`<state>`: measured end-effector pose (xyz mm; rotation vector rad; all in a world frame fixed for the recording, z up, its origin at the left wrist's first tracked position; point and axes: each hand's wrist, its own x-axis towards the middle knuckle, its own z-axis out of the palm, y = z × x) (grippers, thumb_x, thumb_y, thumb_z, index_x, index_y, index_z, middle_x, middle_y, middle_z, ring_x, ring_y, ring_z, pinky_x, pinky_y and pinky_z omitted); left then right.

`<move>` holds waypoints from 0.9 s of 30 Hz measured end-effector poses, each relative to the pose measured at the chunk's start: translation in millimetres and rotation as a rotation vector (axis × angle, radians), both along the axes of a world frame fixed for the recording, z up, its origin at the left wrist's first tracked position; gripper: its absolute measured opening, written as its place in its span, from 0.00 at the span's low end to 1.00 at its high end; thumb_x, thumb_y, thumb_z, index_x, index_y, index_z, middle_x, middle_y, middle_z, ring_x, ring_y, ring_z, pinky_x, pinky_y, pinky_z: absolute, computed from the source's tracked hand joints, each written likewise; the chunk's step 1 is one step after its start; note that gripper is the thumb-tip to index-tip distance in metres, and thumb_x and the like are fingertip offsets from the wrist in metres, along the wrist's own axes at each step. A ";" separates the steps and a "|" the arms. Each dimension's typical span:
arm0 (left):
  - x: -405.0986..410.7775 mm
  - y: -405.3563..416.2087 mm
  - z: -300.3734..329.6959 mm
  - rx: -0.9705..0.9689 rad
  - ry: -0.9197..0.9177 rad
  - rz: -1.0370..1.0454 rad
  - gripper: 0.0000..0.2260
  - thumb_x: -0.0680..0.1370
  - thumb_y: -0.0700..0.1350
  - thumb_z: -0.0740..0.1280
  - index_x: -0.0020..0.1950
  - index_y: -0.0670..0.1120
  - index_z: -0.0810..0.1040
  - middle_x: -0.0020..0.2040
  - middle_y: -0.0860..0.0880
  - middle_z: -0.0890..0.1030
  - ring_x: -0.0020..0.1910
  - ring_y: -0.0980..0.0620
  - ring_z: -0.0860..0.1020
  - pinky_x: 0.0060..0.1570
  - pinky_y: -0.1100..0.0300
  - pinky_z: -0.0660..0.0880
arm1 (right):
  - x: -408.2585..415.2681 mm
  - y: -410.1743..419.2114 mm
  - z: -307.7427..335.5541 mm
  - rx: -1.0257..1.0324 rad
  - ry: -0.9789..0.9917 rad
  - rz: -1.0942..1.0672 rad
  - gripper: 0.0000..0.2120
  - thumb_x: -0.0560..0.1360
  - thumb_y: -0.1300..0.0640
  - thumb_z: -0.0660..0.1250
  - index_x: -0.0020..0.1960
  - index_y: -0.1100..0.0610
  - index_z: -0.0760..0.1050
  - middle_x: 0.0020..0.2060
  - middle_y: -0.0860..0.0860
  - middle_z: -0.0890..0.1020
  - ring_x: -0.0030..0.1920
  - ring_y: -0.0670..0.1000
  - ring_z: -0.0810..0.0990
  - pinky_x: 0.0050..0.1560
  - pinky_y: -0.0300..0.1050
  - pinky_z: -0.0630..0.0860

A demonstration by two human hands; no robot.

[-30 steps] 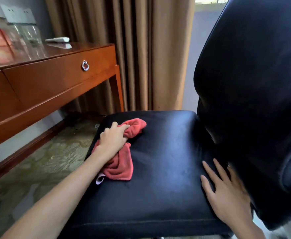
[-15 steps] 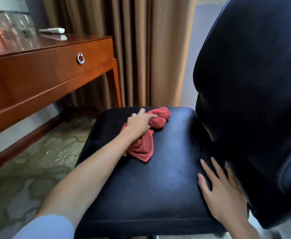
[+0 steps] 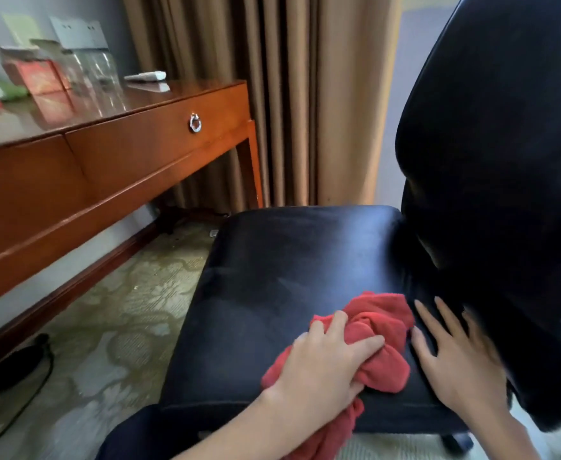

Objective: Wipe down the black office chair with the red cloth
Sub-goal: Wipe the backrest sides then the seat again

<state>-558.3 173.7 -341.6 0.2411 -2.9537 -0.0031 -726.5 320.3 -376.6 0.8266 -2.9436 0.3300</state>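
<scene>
1. Right now your crumpled red terry cloth (image 3: 377,340) lies bunched on the near right part of the seat of the black padded leather office chair (image 3: 292,270), with one tail of it hanging over the seat's front edge.
2. Your left hand (image 3: 325,363) lies on top of the cloth, fingers curled into its folds and gripping it against the seat.
3. Your right hand (image 3: 455,356) rests flat on the seat just beside the cloth, fingers straight and spread, holding nothing; its far side sits close under the chair's tall backrest.
4. The backrest rises at the right of the view and fills that whole side, dark and glossy; a black caster shows under the seat's near right corner.
5. To the left of the chair stands a polished reddish-brown wooden desk (image 3: 113,161), well apart from the seat, with a silver ring pull (image 3: 195,122) on its drawer front.
6. On the desk top sit a white remote control (image 3: 146,76) and some clear plastic stands with cards, too blurred for detail.
7. Behind the seat hang pleated tan curtains (image 3: 272,94).
8. Beneath everything lies a patterned beige and green carpet (image 3: 106,327), with a black cable and plug (image 3: 16,363) on it at the far left.
</scene>
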 end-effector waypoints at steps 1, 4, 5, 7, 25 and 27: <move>9.4 -7.2 0.6 0.024 0.029 0.061 0.30 0.64 0.59 0.72 0.65 0.68 0.70 0.51 0.52 0.74 0.39 0.50 0.77 0.29 0.58 0.76 | -0.2 0.2 -1.0 -0.003 -0.003 0.008 0.26 0.78 0.40 0.56 0.76 0.43 0.66 0.77 0.48 0.65 0.74 0.61 0.65 0.73 0.58 0.63; 47.0 -61.0 7.7 0.108 0.062 0.429 0.27 0.75 0.55 0.67 0.71 0.70 0.63 0.59 0.52 0.68 0.53 0.46 0.75 0.47 0.50 0.78 | 0.1 0.5 -2.4 0.006 -0.008 0.009 0.26 0.79 0.39 0.52 0.76 0.42 0.64 0.77 0.48 0.64 0.74 0.61 0.64 0.73 0.58 0.62; 61.7 -78.0 8.6 0.140 0.087 0.523 0.27 0.76 0.54 0.66 0.72 0.70 0.63 0.60 0.52 0.67 0.56 0.45 0.75 0.50 0.49 0.77 | 0.3 1.3 -2.2 0.025 -0.018 0.008 0.27 0.78 0.38 0.52 0.77 0.41 0.62 0.78 0.47 0.62 0.75 0.60 0.62 0.74 0.57 0.61; 93.2 -107.6 4.7 0.197 0.149 0.686 0.27 0.76 0.51 0.68 0.72 0.69 0.66 0.61 0.50 0.69 0.58 0.43 0.76 0.53 0.49 0.76 | -1.1 2.4 -1.6 0.033 -0.036 0.005 0.28 0.78 0.38 0.51 0.78 0.40 0.59 0.79 0.45 0.59 0.76 0.59 0.60 0.75 0.55 0.58; 96.5 -73.3 1.4 -0.029 0.146 0.221 0.22 0.71 0.56 0.61 0.66 0.65 0.71 0.61 0.49 0.76 0.47 0.42 0.79 0.40 0.49 0.80 | 79.7 -111.9 21.3 0.106 -0.061 0.468 0.28 0.79 0.38 0.39 0.78 0.39 0.51 0.80 0.43 0.48 0.80 0.56 0.48 0.77 0.58 0.49; 122.3 -84.0 -8.6 -0.044 0.128 0.207 0.24 0.72 0.55 0.66 0.68 0.67 0.69 0.63 0.49 0.74 0.48 0.44 0.78 0.40 0.50 0.80 | 79.4 -115.1 14.3 0.111 -0.046 0.452 0.32 0.76 0.39 0.33 0.79 0.38 0.50 0.80 0.43 0.49 0.79 0.54 0.49 0.77 0.56 0.48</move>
